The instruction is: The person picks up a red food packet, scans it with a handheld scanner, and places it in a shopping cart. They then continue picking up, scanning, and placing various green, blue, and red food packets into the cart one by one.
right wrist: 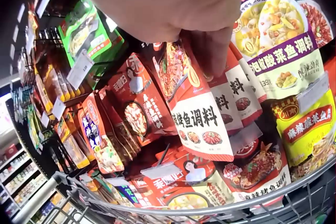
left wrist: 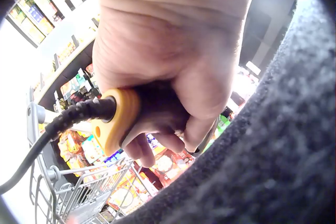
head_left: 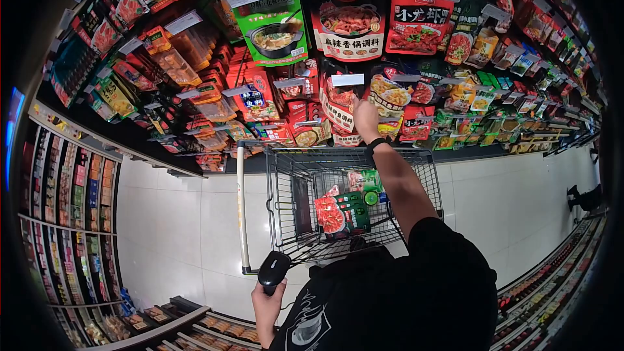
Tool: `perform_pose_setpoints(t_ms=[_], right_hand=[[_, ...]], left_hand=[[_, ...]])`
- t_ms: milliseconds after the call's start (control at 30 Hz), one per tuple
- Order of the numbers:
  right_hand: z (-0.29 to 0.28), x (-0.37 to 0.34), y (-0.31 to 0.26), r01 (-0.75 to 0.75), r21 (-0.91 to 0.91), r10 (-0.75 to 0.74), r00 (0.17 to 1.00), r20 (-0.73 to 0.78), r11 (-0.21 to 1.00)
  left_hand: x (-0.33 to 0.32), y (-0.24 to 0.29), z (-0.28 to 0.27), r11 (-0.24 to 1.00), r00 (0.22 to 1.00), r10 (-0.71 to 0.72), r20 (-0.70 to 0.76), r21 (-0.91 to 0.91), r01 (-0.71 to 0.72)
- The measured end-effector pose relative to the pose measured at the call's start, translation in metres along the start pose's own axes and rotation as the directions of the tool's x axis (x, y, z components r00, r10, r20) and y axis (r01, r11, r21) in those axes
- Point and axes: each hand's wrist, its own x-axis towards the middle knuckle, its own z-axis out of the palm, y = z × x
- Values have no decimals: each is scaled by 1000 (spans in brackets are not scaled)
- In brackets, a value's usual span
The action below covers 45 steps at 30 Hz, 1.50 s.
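My right hand reaches into the hanging rack and grips a red-and-white seasoning pouch. In the right wrist view, my fingers lie along the side of that pouch, which tilts out in front of similar pouches. A purple-and-white pouch hangs just right of the hand. Low in the head view, my left hand holds a black handheld scanner. The left wrist view shows the fingers curled round it, with its yellow end and a dark cable coming out.
A wire shopping cart stands between me and the rack, its handle at the left. Inside lie a red-and-green pack and a green package. Shelves line the left. At the far right, another person's leg shows.
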Motion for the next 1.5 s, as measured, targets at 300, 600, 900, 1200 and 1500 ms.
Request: perform_pose_setpoints(t_ms=[300, 600, 900, 1200, 1500], right_hand=[[24, 13, 27, 68, 548, -37, 997, -66, 834], [-25, -51, 10, -394, 825, -31, 896, 443, 406], [-24, -194, 40, -316, 641, -105, 842, 529, 700], [50, -273, 95, -766, 593, 288, 526, 800, -249], [59, -321, 100, -242, -65, 214, 664, 717, 968]], left_hand=[[0, 13, -6, 1000, 1000, 5, 19, 23, -6], [9, -5, -7, 993, 994, 112, 20, -36, -111], [16, -5, -15, 998, 991, 55, 122, -28, -52], [22, 3, -26, 991, 978, 136, 159, -26, -133], [30, -13, -51, 982, 972, 181, 149, -83, -170]])
